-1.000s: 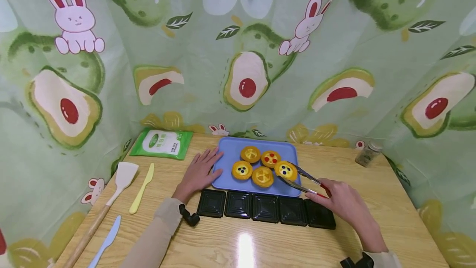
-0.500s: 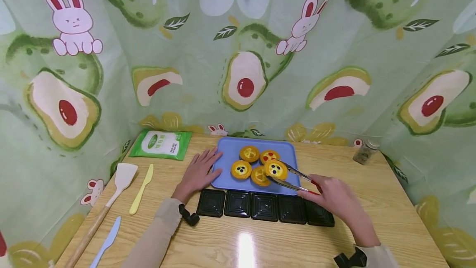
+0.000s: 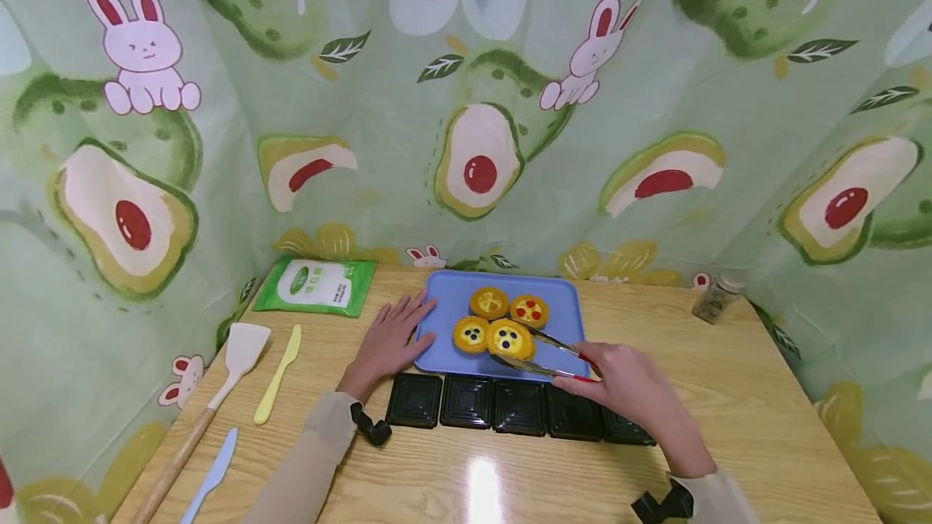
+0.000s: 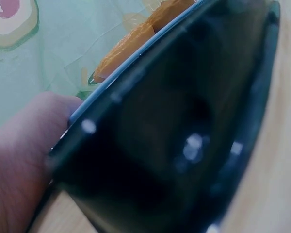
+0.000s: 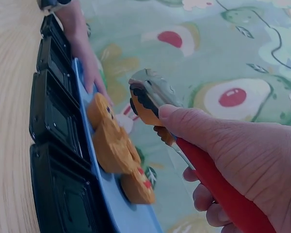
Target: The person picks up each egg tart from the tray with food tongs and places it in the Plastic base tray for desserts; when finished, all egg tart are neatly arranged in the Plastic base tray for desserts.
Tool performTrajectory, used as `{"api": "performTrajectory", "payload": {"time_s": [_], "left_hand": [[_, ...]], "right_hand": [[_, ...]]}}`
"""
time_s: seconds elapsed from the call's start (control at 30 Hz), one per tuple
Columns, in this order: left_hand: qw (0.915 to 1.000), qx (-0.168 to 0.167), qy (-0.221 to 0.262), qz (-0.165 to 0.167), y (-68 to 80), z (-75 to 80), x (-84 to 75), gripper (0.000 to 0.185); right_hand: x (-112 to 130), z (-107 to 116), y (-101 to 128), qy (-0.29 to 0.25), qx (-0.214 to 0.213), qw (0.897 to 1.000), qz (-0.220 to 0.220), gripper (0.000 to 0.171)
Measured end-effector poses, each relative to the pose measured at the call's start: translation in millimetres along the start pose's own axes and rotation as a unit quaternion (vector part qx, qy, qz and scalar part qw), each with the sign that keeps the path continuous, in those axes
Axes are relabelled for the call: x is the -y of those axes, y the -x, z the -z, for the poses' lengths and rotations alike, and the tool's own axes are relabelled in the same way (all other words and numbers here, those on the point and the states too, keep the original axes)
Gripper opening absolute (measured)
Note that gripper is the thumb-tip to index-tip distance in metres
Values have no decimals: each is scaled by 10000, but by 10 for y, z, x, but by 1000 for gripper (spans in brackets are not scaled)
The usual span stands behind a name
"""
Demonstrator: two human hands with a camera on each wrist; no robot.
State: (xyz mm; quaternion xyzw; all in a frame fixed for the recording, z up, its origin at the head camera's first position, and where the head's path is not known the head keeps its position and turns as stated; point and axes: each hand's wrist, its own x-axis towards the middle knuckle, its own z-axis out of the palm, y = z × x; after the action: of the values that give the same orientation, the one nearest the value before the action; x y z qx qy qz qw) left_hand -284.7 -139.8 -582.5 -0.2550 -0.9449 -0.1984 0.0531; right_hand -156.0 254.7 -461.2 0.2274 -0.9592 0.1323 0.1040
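Note:
My right hand [image 3: 629,386] grips red-handled metal tongs [image 3: 555,342], whose tips pinch a tart with blueberries [image 3: 511,338]. In the right wrist view, that tart [image 5: 146,112] is raised off the blue tray [image 3: 564,297]. Beneath it, the tart with yellow pieces is mostly hidden in the head view. Still on the tray are another blueberry tart [image 3: 470,335], a tart with yellow slices [image 3: 489,302] and a tart with red pieces [image 3: 529,311]. My left hand [image 3: 387,340] rests with fingers spread on the tray's left rim.
Several black square plastic trays [image 3: 466,401] stand in a row along the blue tray's near side. To the left lie a spatula [image 3: 243,346], a yellow knife [image 3: 278,374], a blue knife [image 3: 211,475] and a green packet [image 3: 316,285]. A small jar [image 3: 718,299] stands at back right.
My right hand has moved left with the tongs, carrying the blueberry tart from the tray's right side to over the front middle tart. The left hand has stayed in place.

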Motion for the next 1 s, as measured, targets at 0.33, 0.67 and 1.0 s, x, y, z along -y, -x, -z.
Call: {"api": "performTrajectory", "payload": {"time_s": [0.33, 0.67, 1.0], "left_hand": [[10000, -29, -18, -64, 14, -26, 37, 70], [10000, -4, -56, -52, -66, -28, 44, 70], [10000, 71, 42, -6, -13, 19, 19, 69]], "right_hand": [[232, -126, -174, -26, 157, 9988, 460, 48], [371, -163, -320, 8, 106, 9971, 751, 48], [583, -316, -430, -70, 300, 9937, 1075, 47]]}}
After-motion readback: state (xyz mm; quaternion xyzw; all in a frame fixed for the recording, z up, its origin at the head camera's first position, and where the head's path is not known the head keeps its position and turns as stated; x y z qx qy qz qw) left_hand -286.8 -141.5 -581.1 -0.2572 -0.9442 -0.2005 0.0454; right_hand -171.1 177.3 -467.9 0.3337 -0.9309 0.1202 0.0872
